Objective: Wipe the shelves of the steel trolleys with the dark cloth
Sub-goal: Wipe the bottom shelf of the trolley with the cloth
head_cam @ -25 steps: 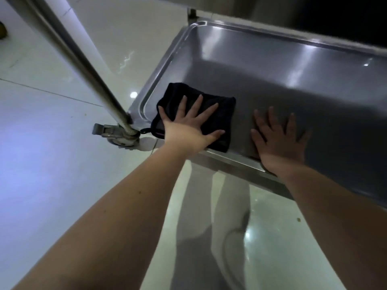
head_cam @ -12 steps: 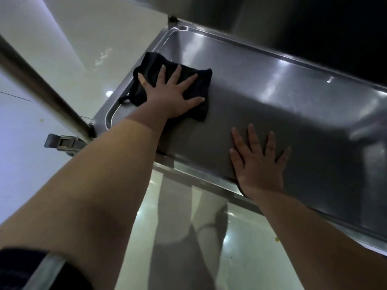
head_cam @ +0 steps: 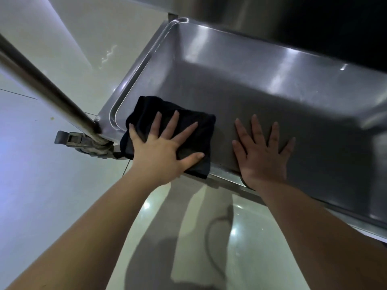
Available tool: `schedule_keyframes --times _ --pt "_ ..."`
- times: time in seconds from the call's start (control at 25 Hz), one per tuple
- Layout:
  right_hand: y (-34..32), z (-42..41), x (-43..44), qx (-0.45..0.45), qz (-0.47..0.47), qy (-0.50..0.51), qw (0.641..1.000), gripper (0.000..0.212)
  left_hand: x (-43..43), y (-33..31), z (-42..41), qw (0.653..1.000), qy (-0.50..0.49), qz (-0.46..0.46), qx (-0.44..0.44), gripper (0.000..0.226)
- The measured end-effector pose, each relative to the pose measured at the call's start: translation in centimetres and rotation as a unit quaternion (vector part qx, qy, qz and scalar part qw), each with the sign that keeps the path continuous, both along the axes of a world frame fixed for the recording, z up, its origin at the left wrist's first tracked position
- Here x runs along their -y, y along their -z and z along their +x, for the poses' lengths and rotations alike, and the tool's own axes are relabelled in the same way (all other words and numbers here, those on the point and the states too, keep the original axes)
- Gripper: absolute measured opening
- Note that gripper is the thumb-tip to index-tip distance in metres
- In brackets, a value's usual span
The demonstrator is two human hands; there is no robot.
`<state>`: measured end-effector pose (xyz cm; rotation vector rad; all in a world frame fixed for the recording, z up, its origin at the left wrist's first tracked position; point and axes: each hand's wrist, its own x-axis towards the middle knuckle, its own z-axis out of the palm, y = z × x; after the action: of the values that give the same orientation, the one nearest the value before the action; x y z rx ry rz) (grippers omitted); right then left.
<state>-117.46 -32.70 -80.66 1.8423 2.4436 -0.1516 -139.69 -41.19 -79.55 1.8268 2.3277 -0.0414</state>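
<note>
The low steel trolley shelf [head_cam: 261,86] runs from the middle to the right, with a raised rim. A dark folded cloth [head_cam: 201,124] lies at its near left corner and hangs a little over the front rim. My left hand [head_cam: 161,151] presses flat on the cloth, fingers spread. My right hand [head_cam: 261,151] rests flat on bare steel just right of the cloth, fingers apart, holding nothing.
A slanted steel trolley post [head_cam: 46,88] crosses the left side down to the shelf corner. A caster with a brake lever [head_cam: 77,141] sits under that corner. Glossy pale floor tiles [head_cam: 41,195] lie around. An upper shelf edge [head_cam: 230,9] overhangs at the top.
My left hand has drawn the cloth back from the far part of the shelf to the near left corner. My right hand has stayed flat on the shelf.
</note>
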Motion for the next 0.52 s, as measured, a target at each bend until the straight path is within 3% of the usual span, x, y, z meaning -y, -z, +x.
schedule_keyframes --times 0.32,0.52 --pt "-0.1 -0.6 -0.6 -0.010 -0.019 0.004 1.000 0.053 -16.2 -1.5 -1.2 0.997 -0.042 -0.058 0.024 0.073" --pt "-0.1 -0.7 -0.8 -0.012 -0.015 0.004 1.000 0.051 -7.8 -0.9 2.4 0.999 0.009 -0.051 0.009 0.075"
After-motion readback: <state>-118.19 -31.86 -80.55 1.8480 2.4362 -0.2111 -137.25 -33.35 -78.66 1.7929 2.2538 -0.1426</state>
